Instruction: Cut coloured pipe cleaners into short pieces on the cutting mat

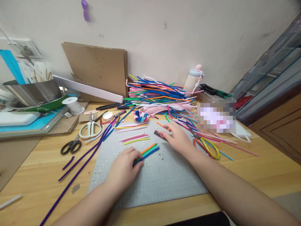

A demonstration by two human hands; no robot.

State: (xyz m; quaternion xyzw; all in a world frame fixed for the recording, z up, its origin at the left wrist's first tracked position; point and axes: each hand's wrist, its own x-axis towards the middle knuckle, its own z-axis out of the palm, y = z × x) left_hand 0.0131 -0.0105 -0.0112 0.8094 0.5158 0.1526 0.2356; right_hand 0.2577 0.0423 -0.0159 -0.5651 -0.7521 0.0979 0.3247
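My left hand (pixel 125 164) is closed around a small bundle of pipe cleaners (pixel 149 152) in orange, green, teal and blue, their ends fanning out to the right over the grey cutting mat (pixel 174 179). My right hand (pixel 177 138) has its thumb and fingers bent around the end of a small dark object (pixel 160 135), whose kind I cannot make out. Just beyond those fingers lies an orange pipe cleaner (pixel 159 124). Short pink, yellow and white pipe cleaners (pixel 135 138) rest in rows on the mat, behind the left hand.
A heap of colourful pipe cleaners (pixel 157 94) lies against the wall. White-handled scissors (pixel 90 129) and black scissors (pixel 71 146) are at left, yellow-and-red pliers (pixel 209 147) at right. A coiled striped ring (pixel 141 116), a thread spool (pixel 72 105) and a bottle (pixel 192 80) stand farther back.
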